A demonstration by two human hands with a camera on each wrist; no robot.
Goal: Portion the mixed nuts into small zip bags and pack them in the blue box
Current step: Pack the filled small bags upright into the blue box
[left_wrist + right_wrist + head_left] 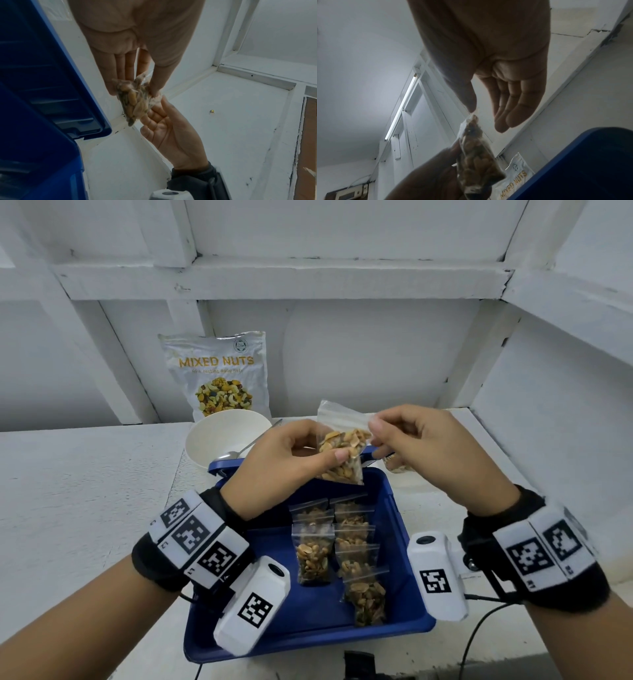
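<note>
A small clear plastic zip bag (342, 451), packed with pale and brown mixed nuts, hangs tilted above the far end of the open blue plastic box (400, 542), which sits near the front edge of the white tabletop (85, 491). The left hand (284, 463) holds the bag's filled body, its grip narrow, thumb over the nuts. The right hand (421, 446) pinches the bag's empty top strip in a narrow grip. Several filled zip bags (342, 556) lie in two rows on the box floor.
</note>
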